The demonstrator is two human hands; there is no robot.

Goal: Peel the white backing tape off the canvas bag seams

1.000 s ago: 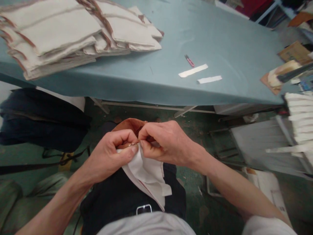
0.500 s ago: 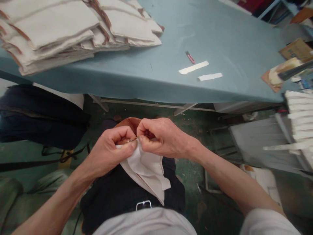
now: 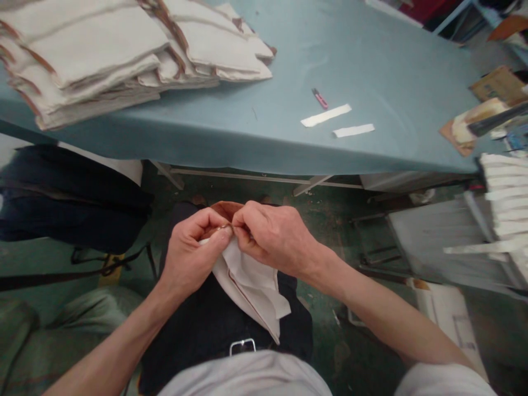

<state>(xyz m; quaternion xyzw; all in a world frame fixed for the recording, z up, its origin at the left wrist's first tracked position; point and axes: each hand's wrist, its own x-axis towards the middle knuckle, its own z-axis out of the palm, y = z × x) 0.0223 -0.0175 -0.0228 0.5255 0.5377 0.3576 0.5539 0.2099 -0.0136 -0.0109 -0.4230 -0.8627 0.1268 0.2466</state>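
Over my lap, my left hand (image 3: 192, 253) and my right hand (image 3: 272, 236) meet fingertip to fingertip, both pinched on the top edge of a white cloth piece (image 3: 251, 286) with a brown trim (image 3: 225, 210). A thin metal bit, too small to name, shows between the two thumbs. The cloth hangs down over my dark trousers toward a belt buckle (image 3: 242, 345).
A blue table (image 3: 371, 60) stands ahead, with a stack of beige cloth pieces (image 3: 103, 49) at its left, a small pink cutter (image 3: 319, 99) and two white strips (image 3: 325, 116) in the middle. Dark bags (image 3: 61, 198) lie left; white slatted racks (image 3: 487, 220) stand right.
My hands stay pinched together on the cloth edge and have shifted slightly right. More of the brown trim is hidden behind my fingers.
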